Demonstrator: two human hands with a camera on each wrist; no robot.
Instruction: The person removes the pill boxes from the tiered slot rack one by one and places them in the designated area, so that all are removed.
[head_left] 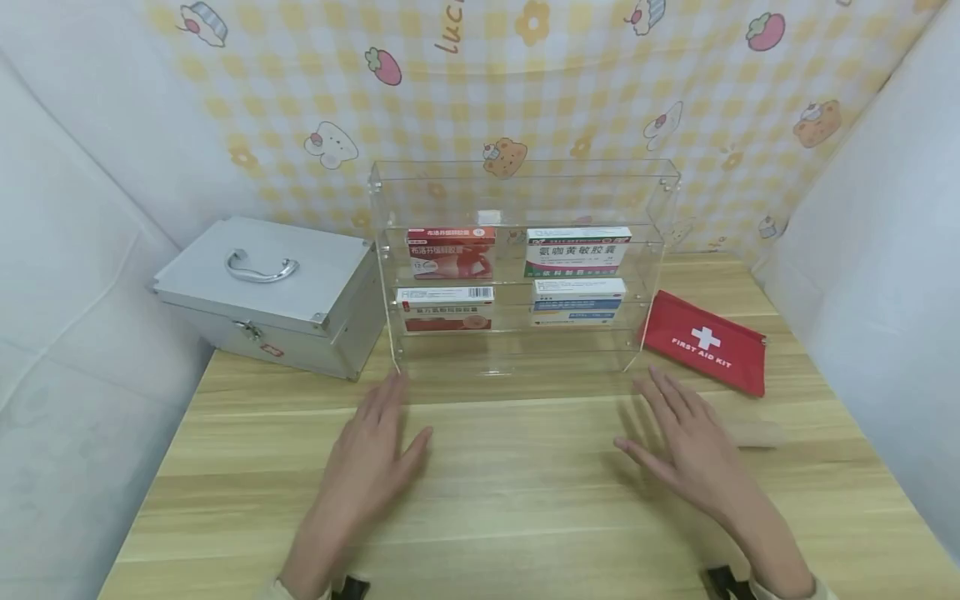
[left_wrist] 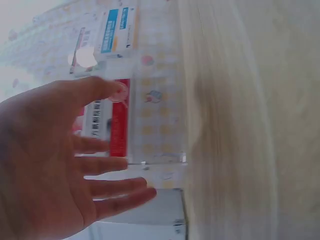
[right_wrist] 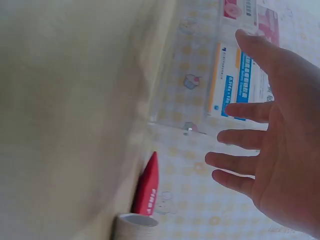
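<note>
A clear acrylic shelf (head_left: 517, 358) stands upright at the back of the table, with medicine boxes on two of its tiers. The upper tier bears a red box (head_left: 452, 254) and a white-and-green box (head_left: 576, 254). Below them are a white-and-red box (head_left: 447, 310) and a white-and-blue box (head_left: 577, 304). My left hand (head_left: 367, 458), fingers spread and straight, is in front of the shelf's left end and holds nothing. Before its right end my right hand (head_left: 693, 454) is likewise spread and holds nothing. Both palms face inward.
A silver metal case (head_left: 262, 292) with a handle sits left of the shelf, its lid down. To the right lies a red first aid pouch (head_left: 705, 342). A beige roll (head_left: 753, 434) is partly hidden behind the right hand. A checked cloth (head_left: 465, 100) hangs behind.
</note>
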